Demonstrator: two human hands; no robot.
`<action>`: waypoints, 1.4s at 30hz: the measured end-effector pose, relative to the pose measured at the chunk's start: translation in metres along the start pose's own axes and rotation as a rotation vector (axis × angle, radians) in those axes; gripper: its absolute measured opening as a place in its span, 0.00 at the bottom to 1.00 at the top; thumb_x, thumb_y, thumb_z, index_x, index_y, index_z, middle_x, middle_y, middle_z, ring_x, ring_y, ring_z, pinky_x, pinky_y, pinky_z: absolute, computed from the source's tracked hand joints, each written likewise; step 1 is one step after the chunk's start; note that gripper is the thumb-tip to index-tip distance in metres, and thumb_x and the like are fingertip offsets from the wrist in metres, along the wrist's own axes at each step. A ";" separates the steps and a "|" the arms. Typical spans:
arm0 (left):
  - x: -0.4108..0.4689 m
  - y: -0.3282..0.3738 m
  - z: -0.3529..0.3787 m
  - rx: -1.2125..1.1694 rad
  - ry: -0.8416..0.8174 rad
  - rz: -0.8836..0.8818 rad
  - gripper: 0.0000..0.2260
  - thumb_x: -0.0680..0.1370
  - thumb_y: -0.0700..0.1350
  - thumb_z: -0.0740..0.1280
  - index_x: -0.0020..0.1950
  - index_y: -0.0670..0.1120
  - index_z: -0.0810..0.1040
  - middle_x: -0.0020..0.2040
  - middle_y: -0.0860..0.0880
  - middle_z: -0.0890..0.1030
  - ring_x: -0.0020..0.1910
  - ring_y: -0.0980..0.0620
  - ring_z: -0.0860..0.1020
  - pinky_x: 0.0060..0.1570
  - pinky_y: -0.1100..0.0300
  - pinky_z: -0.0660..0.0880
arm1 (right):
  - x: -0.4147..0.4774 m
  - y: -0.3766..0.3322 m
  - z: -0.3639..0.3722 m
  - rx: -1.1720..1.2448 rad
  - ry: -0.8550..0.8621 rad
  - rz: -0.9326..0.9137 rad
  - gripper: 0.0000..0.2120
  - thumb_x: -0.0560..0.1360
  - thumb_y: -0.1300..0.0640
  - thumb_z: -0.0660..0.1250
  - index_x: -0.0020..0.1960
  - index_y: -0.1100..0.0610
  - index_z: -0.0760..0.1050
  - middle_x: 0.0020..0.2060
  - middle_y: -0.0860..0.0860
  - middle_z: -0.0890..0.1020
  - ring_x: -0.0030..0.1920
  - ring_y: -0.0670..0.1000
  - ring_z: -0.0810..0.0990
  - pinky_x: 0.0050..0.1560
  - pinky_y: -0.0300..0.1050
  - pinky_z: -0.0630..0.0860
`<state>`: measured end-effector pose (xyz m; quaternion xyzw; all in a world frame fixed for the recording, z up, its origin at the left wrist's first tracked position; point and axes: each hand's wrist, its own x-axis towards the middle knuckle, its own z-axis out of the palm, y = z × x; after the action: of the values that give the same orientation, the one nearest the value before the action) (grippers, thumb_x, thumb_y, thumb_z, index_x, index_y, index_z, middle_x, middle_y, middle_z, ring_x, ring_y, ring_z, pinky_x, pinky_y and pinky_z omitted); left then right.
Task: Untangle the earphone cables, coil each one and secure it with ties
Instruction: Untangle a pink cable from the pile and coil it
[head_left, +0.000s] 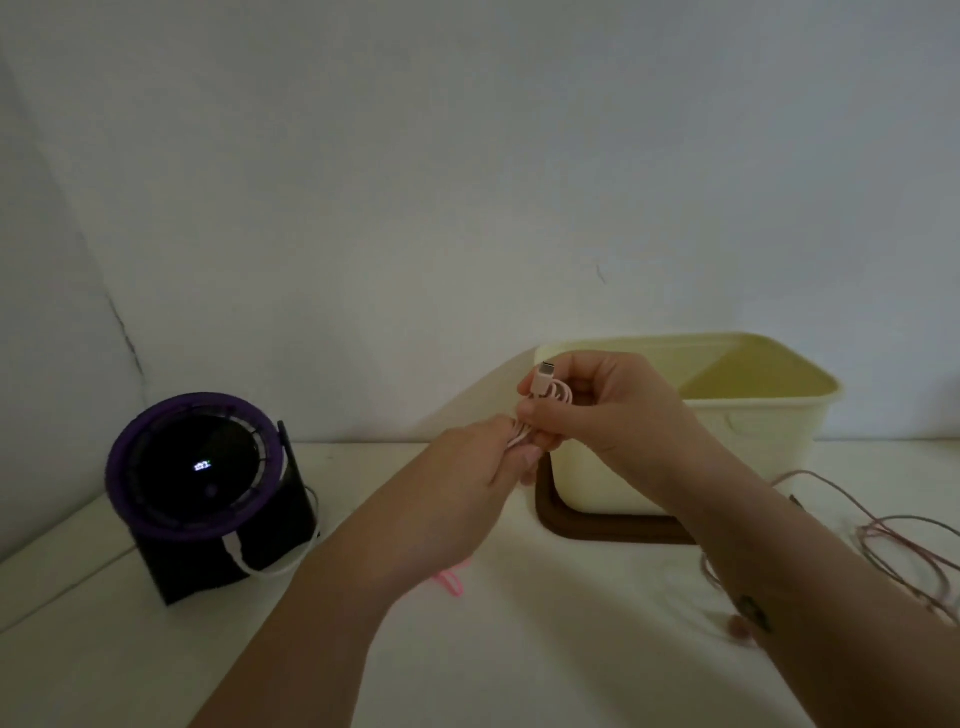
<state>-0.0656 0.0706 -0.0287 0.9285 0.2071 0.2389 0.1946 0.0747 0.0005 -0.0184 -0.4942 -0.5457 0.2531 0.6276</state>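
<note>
- Right hand, centre of frame: thumb and fingers pinch the upper loops of a pale pink cable, with its plug pointing up.
- Left hand, just below and left: fingers are curled round the bundle's lower end.
- Technique: hold the loops even and flat under the right-hand pinch, then free the left hand for the pink tie on the table beneath its wrist.
- Loose tangle: lies at the right edge, near the cream tub.
</note>
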 end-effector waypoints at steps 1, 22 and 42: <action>-0.008 -0.004 -0.002 0.003 -0.026 -0.035 0.10 0.82 0.48 0.55 0.40 0.56 0.68 0.36 0.57 0.73 0.38 0.58 0.75 0.37 0.69 0.69 | -0.001 0.003 0.006 -0.001 -0.018 0.006 0.05 0.70 0.69 0.71 0.40 0.60 0.79 0.30 0.55 0.80 0.29 0.49 0.78 0.33 0.37 0.76; -0.077 -0.089 0.029 -0.986 0.395 -0.717 0.14 0.83 0.44 0.52 0.43 0.43 0.73 0.47 0.45 0.78 0.38 0.51 0.78 0.39 0.59 0.77 | -0.011 0.113 0.091 -0.781 -0.276 0.039 0.09 0.77 0.54 0.64 0.54 0.53 0.80 0.45 0.45 0.79 0.44 0.44 0.77 0.42 0.30 0.68; -0.074 -0.094 0.060 -0.720 0.455 -0.474 0.15 0.83 0.44 0.55 0.43 0.44 0.78 0.46 0.45 0.83 0.48 0.53 0.82 0.53 0.56 0.78 | -0.028 0.115 0.100 -0.334 -0.032 -0.048 0.06 0.72 0.61 0.72 0.47 0.53 0.83 0.39 0.46 0.84 0.38 0.42 0.82 0.43 0.30 0.76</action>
<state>-0.1208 0.0984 -0.1473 0.6540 0.3543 0.4412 0.5021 -0.0010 0.0548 -0.1417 -0.5745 -0.6019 0.1517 0.5336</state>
